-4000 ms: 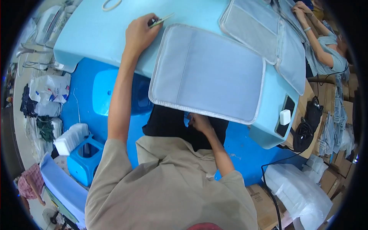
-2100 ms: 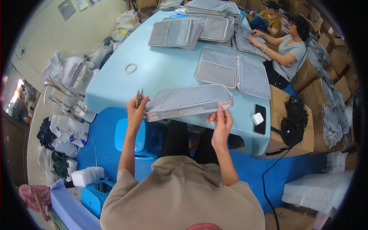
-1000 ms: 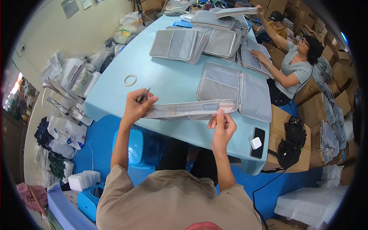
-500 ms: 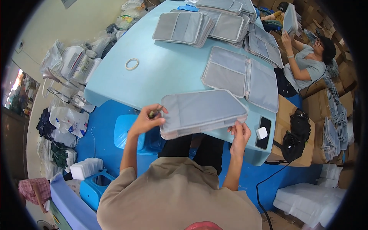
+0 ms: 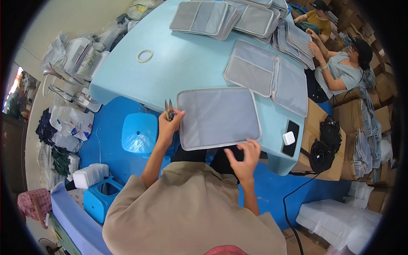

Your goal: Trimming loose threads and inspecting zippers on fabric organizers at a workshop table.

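A flat grey rectangular fabric case (image 5: 225, 119) with pale piped edges lies in front of me, over the table's near edge. My left hand (image 5: 170, 123) is closed at its left edge, thumb on the fabric, and also holds small scissors (image 5: 169, 109) with the blades pointing up and slightly apart. At the case's lower right edge is my right hand (image 5: 244, 159), thumb and fingers spread, fingertips by the border. Beyond it an opened grey case (image 5: 272, 78) lies flat on the table.
The pale blue table (image 5: 127, 80) bears a tape roll (image 5: 145, 55), stacked grey cases (image 5: 199, 17) and a phone (image 5: 291, 148) with a white box on it. A co-worker (image 5: 340, 70) handles cases at right. Blue stools (image 5: 139, 134) and bagged goods stand left.
The case has turned flatter and more face-on to me. My right hand has let go of its corner and moved left with spread fingers. The scissors' blades now point up. The co-worker has lowered a case.
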Motion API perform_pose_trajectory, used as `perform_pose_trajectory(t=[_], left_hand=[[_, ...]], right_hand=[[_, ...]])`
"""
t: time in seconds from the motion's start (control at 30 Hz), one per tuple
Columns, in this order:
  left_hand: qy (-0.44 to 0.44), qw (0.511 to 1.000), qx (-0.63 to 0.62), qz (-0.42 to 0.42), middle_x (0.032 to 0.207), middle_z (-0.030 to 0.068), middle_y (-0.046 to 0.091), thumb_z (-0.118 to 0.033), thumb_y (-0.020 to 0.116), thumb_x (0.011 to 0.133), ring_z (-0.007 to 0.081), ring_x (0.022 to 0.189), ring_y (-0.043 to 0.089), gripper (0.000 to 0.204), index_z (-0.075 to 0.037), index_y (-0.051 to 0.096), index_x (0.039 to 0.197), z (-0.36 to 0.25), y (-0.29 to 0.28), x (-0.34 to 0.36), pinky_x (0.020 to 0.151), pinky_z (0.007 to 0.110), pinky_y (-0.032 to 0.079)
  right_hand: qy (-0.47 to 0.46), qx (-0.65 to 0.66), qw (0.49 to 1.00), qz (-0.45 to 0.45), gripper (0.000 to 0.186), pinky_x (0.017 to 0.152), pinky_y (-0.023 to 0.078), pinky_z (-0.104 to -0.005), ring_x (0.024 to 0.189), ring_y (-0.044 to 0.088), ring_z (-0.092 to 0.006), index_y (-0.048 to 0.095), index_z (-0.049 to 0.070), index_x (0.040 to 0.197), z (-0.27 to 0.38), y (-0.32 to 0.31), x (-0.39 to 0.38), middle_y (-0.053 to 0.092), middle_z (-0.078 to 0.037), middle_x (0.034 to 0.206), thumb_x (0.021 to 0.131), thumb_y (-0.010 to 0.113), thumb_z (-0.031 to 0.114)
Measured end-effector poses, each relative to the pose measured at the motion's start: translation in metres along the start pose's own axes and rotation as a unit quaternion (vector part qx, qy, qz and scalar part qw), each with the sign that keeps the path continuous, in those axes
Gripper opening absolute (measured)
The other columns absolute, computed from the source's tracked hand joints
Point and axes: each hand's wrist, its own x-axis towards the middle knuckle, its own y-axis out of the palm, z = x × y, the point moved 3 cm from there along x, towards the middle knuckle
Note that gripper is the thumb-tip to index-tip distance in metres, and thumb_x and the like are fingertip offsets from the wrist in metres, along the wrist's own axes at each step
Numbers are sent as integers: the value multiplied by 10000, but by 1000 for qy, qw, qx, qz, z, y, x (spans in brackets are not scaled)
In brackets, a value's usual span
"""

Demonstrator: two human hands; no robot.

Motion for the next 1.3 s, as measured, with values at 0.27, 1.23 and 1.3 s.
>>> perform_pose_trajectory(t=[0.27, 1.23, 1.3], left_hand=[[15, 997, -74, 7, 624, -102, 403, -95, 772, 936, 16, 477, 289, 169, -91, 603, 942, -24, -3, 12, 462, 251, 178], [24, 998, 5, -52, 635, -96, 427, -143, 774, 933, 10, 483, 329, 195, -123, 593, 866, 12, -10, -13, 442, 234, 195], [39, 998, 7, -43, 638, -93, 428, -141, 767, 939, 13, 485, 331, 189, -120, 591, 876, 3, -7, -16, 443, 233, 197]], right_hand=[[-194, 79, 951, 229, 160, 736, 465, -384, 841, 565, -253, 629, 56, 775, -1, 56, 23, 581, -42, 880, 801, 784, 87], [33, 326, 945, -15, 102, 586, 428, -271, 667, 518, -120, 625, -25, 873, 17, 15, 183, 604, -52, 906, 882, 723, -55], [32, 297, 954, -18, 102, 595, 438, -273, 674, 525, -124, 623, -26, 878, 22, 19, 166, 603, -58, 916, 883, 719, -59]])
